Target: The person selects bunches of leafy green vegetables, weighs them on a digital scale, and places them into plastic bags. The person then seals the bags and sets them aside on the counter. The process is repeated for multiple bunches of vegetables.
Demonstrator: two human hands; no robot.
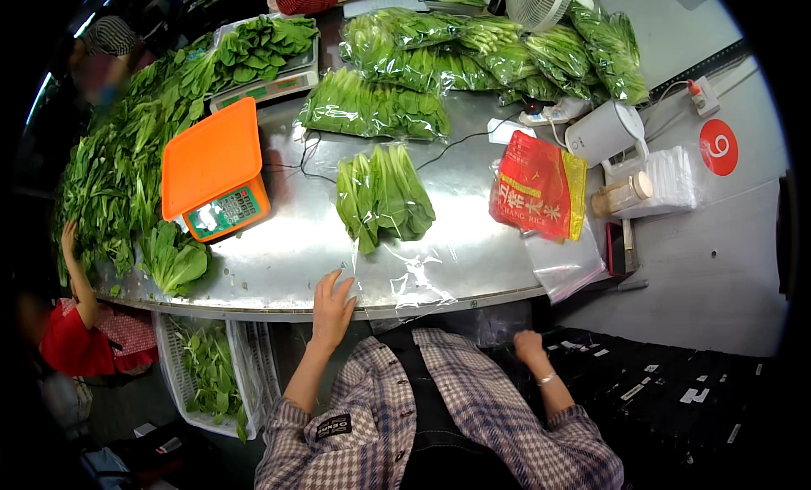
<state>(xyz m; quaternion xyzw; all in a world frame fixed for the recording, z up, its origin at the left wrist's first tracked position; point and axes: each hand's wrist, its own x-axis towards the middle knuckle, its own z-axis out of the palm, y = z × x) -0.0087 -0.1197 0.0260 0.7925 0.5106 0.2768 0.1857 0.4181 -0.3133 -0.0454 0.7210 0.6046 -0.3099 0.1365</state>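
Observation:
A bunch of leafy greens (384, 194) lies on the steel table in front of me, inside a clear plastic bag (414, 274) whose loose end reaches the near edge. My left hand (332, 311) is open with its fingers apart, beside the left side of that loose end. Just below the table's front edge, my right hand (530, 348) is curled closed. Whatever it may hold is hidden. Clear plastic (498, 325) hangs between that hand and the table edge.
An orange scale (211, 160) stands left, beside heaped greens (118, 160). Bagged greens (376, 106) are stacked behind. At right are a red-yellow bag (532, 186), clear bags (566, 266) and a white kettle (604, 133). Below left sits a white crate (198, 418); a co-worker's arm (82, 283) reaches in.

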